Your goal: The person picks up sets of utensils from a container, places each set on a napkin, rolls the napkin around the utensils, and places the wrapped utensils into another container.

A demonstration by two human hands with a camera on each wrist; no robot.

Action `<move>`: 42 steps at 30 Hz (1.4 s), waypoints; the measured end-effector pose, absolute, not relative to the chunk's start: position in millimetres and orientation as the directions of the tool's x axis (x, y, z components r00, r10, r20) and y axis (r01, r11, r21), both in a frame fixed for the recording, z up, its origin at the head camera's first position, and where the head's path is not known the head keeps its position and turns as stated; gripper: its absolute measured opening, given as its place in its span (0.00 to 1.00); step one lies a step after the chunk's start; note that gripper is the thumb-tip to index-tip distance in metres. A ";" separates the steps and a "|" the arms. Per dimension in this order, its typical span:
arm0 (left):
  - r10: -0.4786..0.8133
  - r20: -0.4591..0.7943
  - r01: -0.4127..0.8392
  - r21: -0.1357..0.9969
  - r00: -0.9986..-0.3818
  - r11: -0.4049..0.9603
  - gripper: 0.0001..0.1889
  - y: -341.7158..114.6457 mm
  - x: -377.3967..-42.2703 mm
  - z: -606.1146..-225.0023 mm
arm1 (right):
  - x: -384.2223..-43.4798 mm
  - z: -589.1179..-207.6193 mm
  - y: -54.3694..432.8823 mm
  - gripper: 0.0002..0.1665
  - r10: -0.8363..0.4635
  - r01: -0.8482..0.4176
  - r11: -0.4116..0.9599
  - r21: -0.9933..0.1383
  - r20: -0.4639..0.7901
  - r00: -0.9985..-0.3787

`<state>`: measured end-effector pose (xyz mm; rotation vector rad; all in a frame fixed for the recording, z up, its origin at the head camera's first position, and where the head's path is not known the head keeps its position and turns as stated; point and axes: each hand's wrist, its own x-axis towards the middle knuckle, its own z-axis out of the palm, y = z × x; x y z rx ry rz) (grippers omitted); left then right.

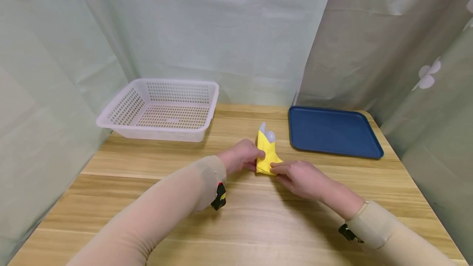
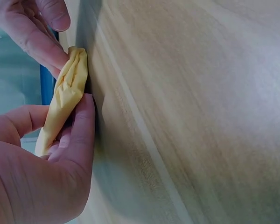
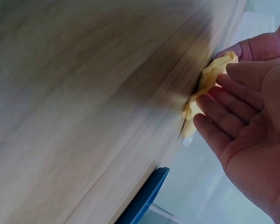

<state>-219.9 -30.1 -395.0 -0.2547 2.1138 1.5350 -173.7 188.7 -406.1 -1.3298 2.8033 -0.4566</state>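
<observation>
A yellow napkin (image 1: 266, 155) lies folded into a narrow bundle on the wooden table. From its far end stick out pale plastic cutlery pieces (image 1: 271, 136), one with a rounded spoon bowl; their lower parts are hidden inside. My left hand (image 1: 244, 155) grips the bundle's left side, thumb on top and fingers underneath, as the left wrist view also shows. At the near right edge of the napkin, my right hand (image 1: 303, 177) touches the yellow fabric with its extended fingers (image 3: 228, 112). Its thumb stands apart from the napkin in the left wrist view.
At the back left stands a white perforated plastic basket (image 1: 212, 112). A dark blue tray (image 1: 332, 130) lies at the back right, near the table's edge. Pale curtains (image 1: 221, 32) hang behind the table and along both sides.
</observation>
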 end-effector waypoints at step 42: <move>0.302 -0.257 -0.275 0.961 -0.918 -0.017 0.20 -50.4 -227.2 -404.9 | -171.9 -383.7 183.5 0.21 -0.673 -0.780 0.592 -0.202 0.408 -0.616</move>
